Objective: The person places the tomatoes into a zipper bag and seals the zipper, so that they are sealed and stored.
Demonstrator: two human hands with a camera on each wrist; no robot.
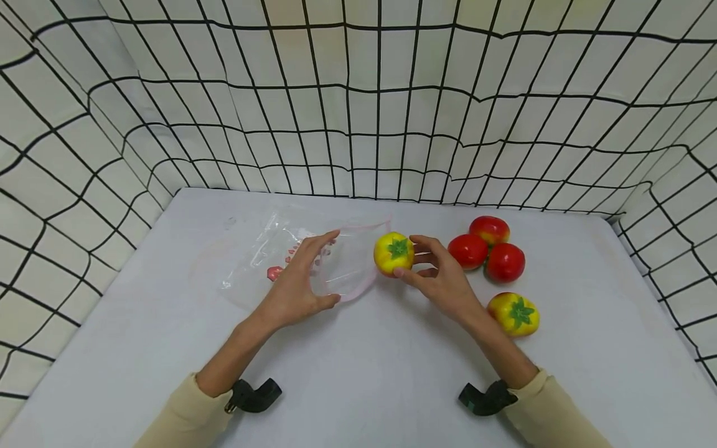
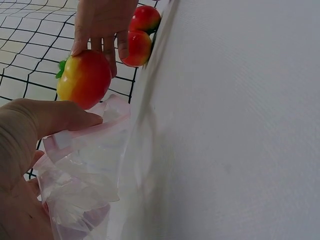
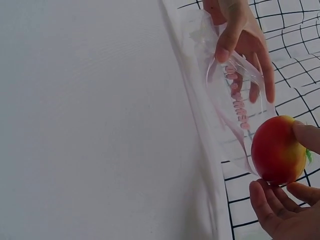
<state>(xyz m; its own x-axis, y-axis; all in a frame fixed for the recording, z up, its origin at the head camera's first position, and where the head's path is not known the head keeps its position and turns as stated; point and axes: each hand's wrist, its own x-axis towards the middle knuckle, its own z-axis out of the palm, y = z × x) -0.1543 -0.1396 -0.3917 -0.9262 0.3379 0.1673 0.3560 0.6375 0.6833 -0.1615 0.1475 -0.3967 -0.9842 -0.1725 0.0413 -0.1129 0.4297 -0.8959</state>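
Observation:
My right hand [image 1: 445,280] grips a yellow-and-red tomato [image 1: 394,254] with a green star-shaped top, thumb on one side and fingers on the other. The tomato is right at the pink-edged mouth of a clear plastic bag [image 1: 350,261]. At that mouth my left hand [image 1: 297,283] spreads its thumb and fingers wide apart, touching the bag. In the left wrist view, the left thumb [image 2: 75,117] lies along the rim of the bag [image 2: 87,170]. Red printing on the bag [image 3: 237,107] shows in the right wrist view, with the left fingers beside it.
Three red tomatoes [image 1: 506,262] sit grouped at the right on the white table [image 1: 386,386]. A yellow tomato [image 1: 513,314] lies nearer, beside my right forearm. Black-lined white netting or grid [image 1: 358,112] rises behind the table and at both sides.

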